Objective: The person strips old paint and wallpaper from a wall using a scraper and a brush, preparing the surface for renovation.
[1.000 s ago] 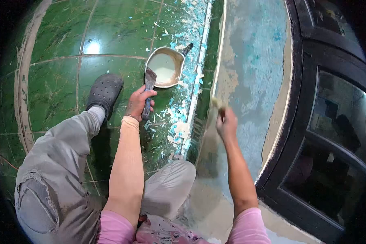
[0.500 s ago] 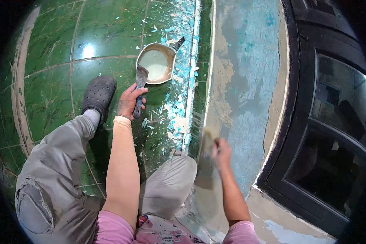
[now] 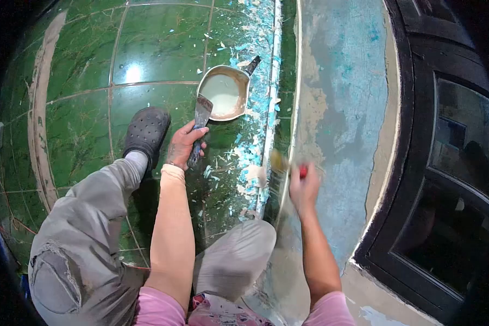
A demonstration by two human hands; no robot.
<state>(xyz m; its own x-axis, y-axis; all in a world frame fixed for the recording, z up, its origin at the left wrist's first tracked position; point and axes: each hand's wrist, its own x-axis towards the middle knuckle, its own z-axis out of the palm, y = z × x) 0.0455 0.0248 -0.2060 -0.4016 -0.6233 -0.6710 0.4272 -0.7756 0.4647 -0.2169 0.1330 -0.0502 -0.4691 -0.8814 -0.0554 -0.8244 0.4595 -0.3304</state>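
Observation:
My left hand (image 3: 188,143) is wrapped round the handle of a putty knife (image 3: 202,111), whose blade overlaps the near edge of a pan (image 3: 223,89). Pale liquid lies in the pan, and its dark handle points up and right. Closed round a brush (image 3: 280,161) with a red handle, my right hand (image 3: 304,185) is over the left border of the patchy blue and grey wall (image 3: 342,136). Motion blurs the brush, so whether its bristles touch the surface is unclear.
Blue and white paint flakes (image 3: 251,157) litter the green tiled floor (image 3: 157,49) along the wall's base. A dark framed window (image 3: 462,125) stands at the right. My shoe (image 3: 146,130) is left of the pan.
My right hand and the brush have moved upward along the wall's edge. The whole view has shifted, so the pan, left hand and window appear further right and slightly lower.

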